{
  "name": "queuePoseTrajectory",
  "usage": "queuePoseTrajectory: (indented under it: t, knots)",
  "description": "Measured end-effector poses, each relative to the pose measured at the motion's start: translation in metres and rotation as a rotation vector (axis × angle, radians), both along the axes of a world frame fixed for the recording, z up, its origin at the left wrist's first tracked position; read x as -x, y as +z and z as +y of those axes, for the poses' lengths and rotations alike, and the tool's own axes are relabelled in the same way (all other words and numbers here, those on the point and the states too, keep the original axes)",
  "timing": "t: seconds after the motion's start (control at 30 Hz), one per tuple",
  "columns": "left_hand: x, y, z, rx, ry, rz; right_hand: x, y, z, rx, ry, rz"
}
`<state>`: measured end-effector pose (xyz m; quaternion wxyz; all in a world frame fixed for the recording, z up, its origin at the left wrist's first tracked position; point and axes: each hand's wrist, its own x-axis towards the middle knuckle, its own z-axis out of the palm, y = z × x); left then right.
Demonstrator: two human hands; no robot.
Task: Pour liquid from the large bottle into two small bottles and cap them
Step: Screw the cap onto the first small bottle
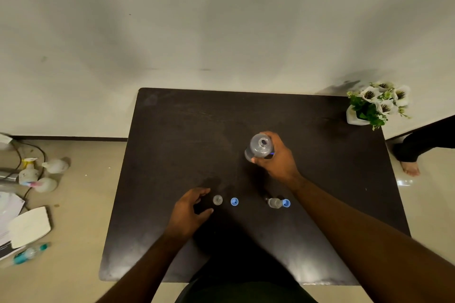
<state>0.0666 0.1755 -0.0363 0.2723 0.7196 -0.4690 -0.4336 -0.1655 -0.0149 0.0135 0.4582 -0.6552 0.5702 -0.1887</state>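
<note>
While my right hand (277, 158) grips the big bottle (260, 148), apparently uncapped, my open left hand (189, 209) should steady the small bottle (217, 200) before tilting slowly.

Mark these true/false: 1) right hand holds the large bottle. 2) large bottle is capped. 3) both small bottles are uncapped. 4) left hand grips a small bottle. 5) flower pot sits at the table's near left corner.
1) True. The right hand is wrapped around the large bottle.
2) False. Its mouth is open; no cap on it.
3) True. The left small bottle and right small bottle are open, with a blue cap and a second blue cap on the table beside them.
4) False. The left hand is open beside the left small bottle, fingers not closed on it.
5) False. The flower pot is at the far right corner.
</note>
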Motion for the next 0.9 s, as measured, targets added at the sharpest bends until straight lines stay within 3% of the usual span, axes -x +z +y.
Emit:
queuePoseTrajectory:
  t: [0.7, 0.9]
  knots:
    - [0.004, 0.006, -0.006, -0.003, 0.032, -0.01, 0.018, -0.019, 0.012, -0.111, -0.067, 0.022]
    - [0.01, 0.019, 0.019, 0.097, 0.077, -0.204, 0.063, -0.002, 0.038, -0.042, -0.099, 0.138]
